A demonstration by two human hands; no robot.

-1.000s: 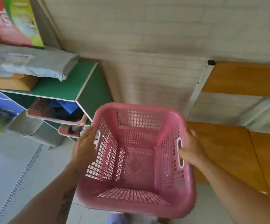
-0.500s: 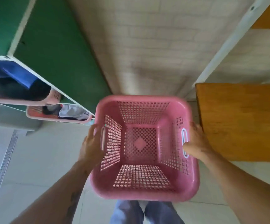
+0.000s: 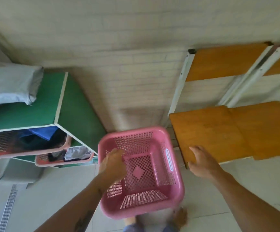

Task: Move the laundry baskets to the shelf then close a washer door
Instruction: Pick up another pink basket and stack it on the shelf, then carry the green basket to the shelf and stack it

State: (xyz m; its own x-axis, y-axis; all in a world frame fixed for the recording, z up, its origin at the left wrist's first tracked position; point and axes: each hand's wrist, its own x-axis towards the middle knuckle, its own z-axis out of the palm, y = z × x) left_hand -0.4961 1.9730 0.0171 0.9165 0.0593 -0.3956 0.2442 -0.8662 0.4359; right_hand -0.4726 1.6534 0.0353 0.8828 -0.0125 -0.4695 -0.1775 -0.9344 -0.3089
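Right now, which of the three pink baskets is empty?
The pink basket on the floor between the hands; the two baskets in the green shelf hold clothes.

Basket point(image 3: 146, 168): pink plastic, square-grid perforations, solid diamond at floor centre, white-edged handle slot. Cabinet point(image 3: 75, 104): green panels with white edging; shelf boards point(image 3: 219, 134): orange-brown wood grain on white frame. Wall point(image 3: 127, 67): off-white brick pattern
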